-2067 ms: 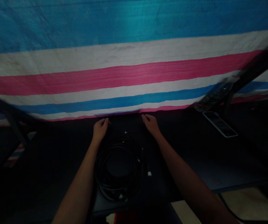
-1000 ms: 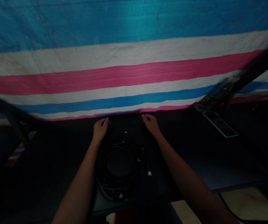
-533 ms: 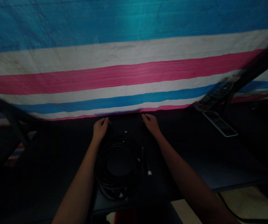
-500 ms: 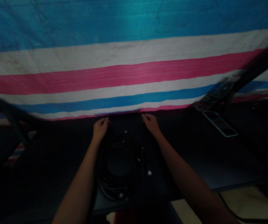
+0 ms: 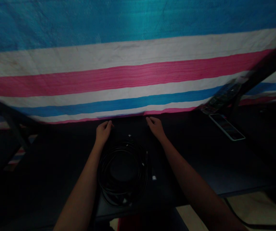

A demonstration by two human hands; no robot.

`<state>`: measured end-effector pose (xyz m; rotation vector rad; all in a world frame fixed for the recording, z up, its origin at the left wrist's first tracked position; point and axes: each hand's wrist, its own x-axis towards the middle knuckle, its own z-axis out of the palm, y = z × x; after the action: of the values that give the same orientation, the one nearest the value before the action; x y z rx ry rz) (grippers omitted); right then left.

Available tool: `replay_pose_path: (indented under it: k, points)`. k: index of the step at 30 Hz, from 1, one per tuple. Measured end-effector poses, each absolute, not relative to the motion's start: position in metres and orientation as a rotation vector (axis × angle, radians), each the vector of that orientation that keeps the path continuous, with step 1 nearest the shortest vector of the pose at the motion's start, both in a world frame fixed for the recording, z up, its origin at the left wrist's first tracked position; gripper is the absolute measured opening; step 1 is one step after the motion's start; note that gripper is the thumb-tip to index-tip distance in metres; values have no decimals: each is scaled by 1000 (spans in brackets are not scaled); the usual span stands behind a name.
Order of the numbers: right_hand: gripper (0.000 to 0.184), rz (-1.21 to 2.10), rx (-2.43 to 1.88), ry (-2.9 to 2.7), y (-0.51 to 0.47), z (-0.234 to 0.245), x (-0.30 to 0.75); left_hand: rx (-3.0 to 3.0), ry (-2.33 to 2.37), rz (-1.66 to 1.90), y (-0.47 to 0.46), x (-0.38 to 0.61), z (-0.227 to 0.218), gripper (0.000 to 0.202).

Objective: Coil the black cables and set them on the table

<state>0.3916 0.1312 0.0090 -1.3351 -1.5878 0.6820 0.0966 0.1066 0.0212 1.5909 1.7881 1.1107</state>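
Resting on dark table [image 5: 197,147]: left hand [image 5: 103,131], right hand [image 5: 155,126], both curled narrow, beyond coiled black cables [image 5: 104,173]

Dark table [image 5: 207,160] bearing cables [image 5: 140,175]; phone [image 5: 227,127], apparently

Striped sheet [image 5: 128,27] is hanging behind dark tabletop [image 5: 224,170], pale-rimmed phone [image 5: 226,127] is lying on tabletop's right side, transparent plastic item [image 5: 221,96] is resting at tabletop's far right, pale floor [image 5: 255,207] is showing below tabletop's front edge.
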Motion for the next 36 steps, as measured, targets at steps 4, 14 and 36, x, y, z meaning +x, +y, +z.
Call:
replay_pose_path:
  k: [4,14,36]
  points:
    - [41,683,-1336,-1588,131,10,392,1591,1790,1108,106,97,23,36]
    - [41,682,-1342,-1587,130,11,391,1588,1805,1111,106,97,23,37]
    - [40,672,-1349,-1604,131,10,392,1598,1789,1108,106,97,23,36]
